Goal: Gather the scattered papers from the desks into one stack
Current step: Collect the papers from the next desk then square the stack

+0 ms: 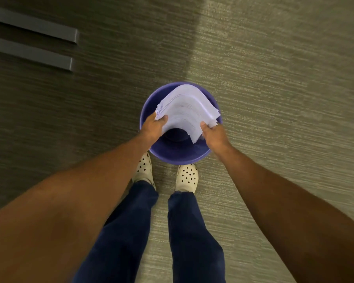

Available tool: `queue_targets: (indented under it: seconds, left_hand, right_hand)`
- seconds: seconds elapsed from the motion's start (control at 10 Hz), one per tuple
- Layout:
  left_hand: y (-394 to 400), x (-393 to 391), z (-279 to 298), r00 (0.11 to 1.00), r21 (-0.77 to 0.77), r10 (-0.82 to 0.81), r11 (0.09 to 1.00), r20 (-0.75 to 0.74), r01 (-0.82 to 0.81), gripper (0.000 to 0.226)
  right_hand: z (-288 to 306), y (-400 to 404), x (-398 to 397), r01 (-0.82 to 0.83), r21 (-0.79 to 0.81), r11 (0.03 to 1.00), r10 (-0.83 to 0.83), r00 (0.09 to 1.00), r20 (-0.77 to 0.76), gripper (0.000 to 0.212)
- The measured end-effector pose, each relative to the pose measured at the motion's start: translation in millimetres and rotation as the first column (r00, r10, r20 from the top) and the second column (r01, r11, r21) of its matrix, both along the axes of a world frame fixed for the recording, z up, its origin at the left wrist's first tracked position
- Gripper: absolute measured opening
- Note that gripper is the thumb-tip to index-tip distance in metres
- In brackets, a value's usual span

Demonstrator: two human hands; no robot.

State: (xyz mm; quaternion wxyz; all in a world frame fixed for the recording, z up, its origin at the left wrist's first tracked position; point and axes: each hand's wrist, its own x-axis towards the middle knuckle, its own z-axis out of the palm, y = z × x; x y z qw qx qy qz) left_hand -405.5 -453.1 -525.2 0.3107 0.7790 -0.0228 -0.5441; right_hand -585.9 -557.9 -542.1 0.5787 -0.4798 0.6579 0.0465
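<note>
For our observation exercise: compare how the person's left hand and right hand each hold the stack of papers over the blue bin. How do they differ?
The left hand grips the stack of papers at its thick, layered edge, while the right hand pinches a thinner corner nearer the person. The left hand sits higher in the picture and the right hand lower. Both have the thumb on top of the bowed sheets, above the blue bin.

blue bin (pixel 178 154), carpet (pixel 274 78), grey bars (pixel 39 27)

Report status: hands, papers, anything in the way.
Left hand and right hand both grip the papers. Stack bowed, held over blue bin. Nothing in the way.
</note>
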Motion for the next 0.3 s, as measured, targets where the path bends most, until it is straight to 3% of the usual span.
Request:
queue_targets:
  seconds: [0.1, 0.2, 0.3]
  left_hand:
    - [-2, -2, -8, 0.997, -0.013, -0.066, 0.998, 0.045, 0.066, 0.044]
    - [-3, -5, -6, 0.974, 0.002, -0.167, 0.986, 0.156, 0.169, 0.052]
    - [1, -11, 13, 0.900, 0.046, -0.274, 0.960, 0.340, 0.275, 0.066]
  right_hand:
    - [-10, -10, 2, -0.069, 0.085, 0.994, 0.062, 0.995, 0.084, 0.043]
    - [-8, -16, 5, -0.138, 0.050, 0.989, 0.134, 0.988, 0.079, 0.061]
    - [15, -12, 6, -0.241, -0.147, 0.959, 0.244, 0.970, 0.004, 0.077]
